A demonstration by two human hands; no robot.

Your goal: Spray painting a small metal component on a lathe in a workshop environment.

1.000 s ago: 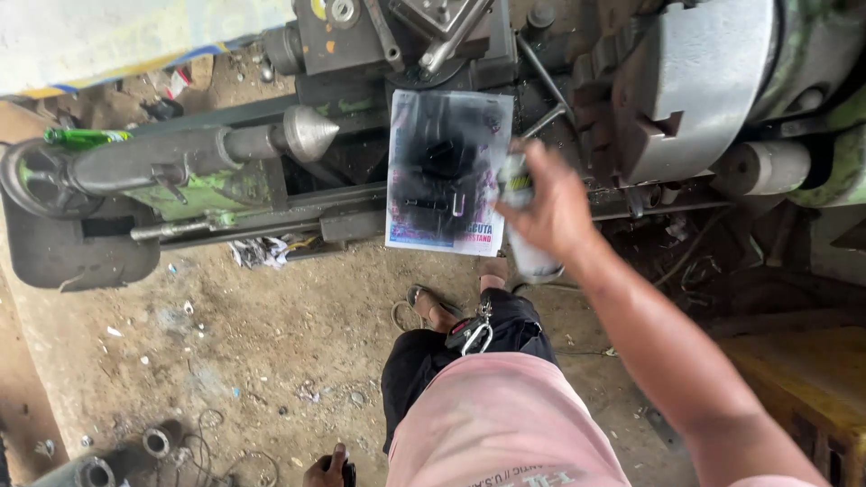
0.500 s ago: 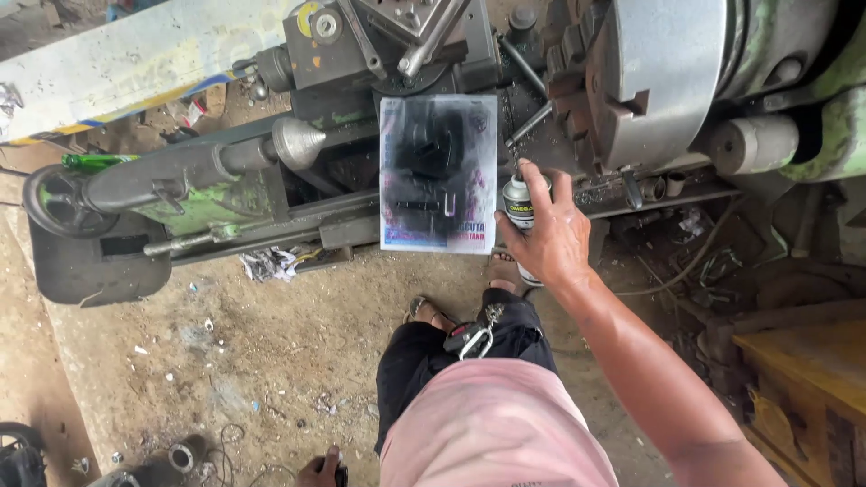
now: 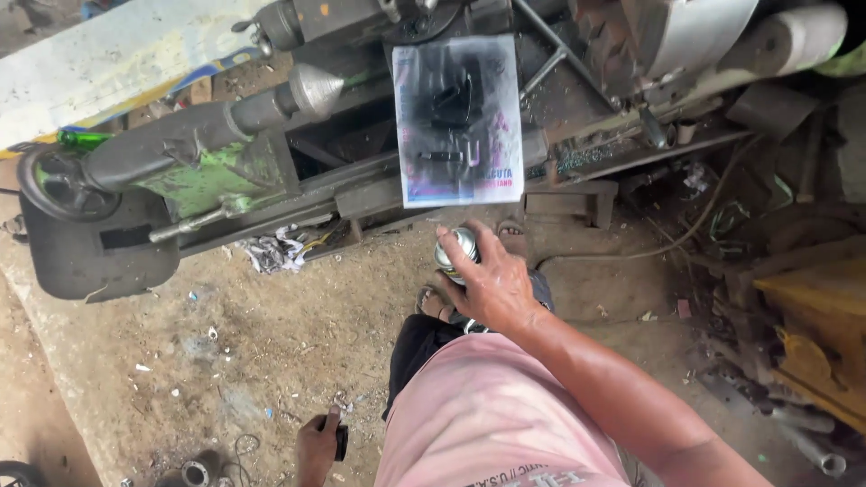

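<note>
Fingers of the right hand [image 3: 492, 287] wrapped the small silver spray can [image 3: 456, 252], held low before the black-sprayed paper sheet [image 3: 460, 122] on the grey lathe [image 3: 225, 162]. Left hand [image 3: 317, 444] gripped a small dark object near the dirt floor [image 3: 225, 343]. Spraying seemed paused; resuming would call for raising and aiming the nozzle.

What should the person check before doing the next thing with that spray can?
1. Right hand has a firm grip on the spray can: ok.
2. Nozzle direction: cannot tell, fingers hide it.
3. Paper sheet lies flat on the lathe: ok.
4. Black paint on the sheet dry: cannot tell.
5. Left hand away from the sheet: ok, low by the floor, holding a small dark thing.
6. Sandalled foot steady on the ground: ok.
</note>
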